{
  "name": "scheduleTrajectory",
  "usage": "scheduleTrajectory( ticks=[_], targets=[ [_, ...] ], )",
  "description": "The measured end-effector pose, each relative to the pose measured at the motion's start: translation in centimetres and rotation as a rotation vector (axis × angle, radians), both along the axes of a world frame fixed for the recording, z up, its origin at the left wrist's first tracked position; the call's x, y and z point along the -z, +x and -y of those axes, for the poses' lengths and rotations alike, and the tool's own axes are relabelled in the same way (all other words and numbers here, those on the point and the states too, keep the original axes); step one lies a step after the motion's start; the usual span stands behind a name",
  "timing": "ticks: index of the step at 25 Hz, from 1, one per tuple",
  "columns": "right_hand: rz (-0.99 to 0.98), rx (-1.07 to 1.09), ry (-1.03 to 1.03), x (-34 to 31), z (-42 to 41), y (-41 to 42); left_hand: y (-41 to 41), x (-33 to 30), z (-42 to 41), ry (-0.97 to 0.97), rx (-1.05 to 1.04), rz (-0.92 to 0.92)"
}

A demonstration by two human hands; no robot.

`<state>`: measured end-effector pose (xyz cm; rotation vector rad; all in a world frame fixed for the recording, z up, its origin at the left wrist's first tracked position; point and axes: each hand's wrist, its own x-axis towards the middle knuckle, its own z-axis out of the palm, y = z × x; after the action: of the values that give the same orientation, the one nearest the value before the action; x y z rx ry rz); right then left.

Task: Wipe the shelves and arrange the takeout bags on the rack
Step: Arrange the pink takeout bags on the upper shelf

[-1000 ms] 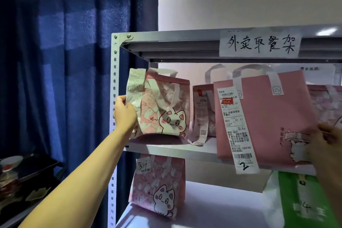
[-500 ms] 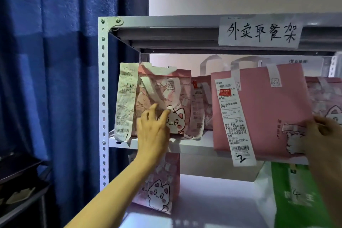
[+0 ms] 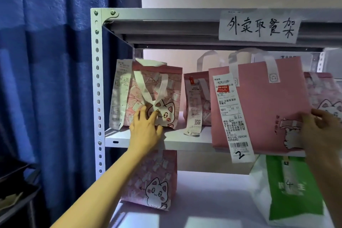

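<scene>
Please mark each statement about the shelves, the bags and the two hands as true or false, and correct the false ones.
1. The left hand rests on the front of the cat-print bag on the upper shelf. True.
2. The right hand holds a green bag. False: it holds the plain pink bag by its right edge; the green bag stands on the lower shelf.
3. The receipt on the plain pink bag bears a handwritten 2. True.
4. The lower shelf holds no pink bag. False: a second cat-print bag stands there, below the left hand.
5. A handwritten paper sign is fixed to the top of the rack. True.
</scene>
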<state>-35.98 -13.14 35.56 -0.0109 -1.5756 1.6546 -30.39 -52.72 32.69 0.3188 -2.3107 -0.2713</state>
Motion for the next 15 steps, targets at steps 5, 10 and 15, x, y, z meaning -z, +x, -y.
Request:
scheduleTrajectory(
  ticks=[5,10,15],
  targets=[
    [-0.011,0.085,0.010,0.1,-0.5,-0.5,-0.4,-0.5,0.4,0.020,0.075,-0.034],
    [-0.021,0.117,-0.016,0.0,-1.0,0.5,0.0,0.7,-1.4,-0.042,0.116,-0.165],
    [-0.044,0.096,-0.044,-0.1,-1.9,1.4,-0.5,0.9,-4.5,-0.114,0.354,-0.163]
  ],
)
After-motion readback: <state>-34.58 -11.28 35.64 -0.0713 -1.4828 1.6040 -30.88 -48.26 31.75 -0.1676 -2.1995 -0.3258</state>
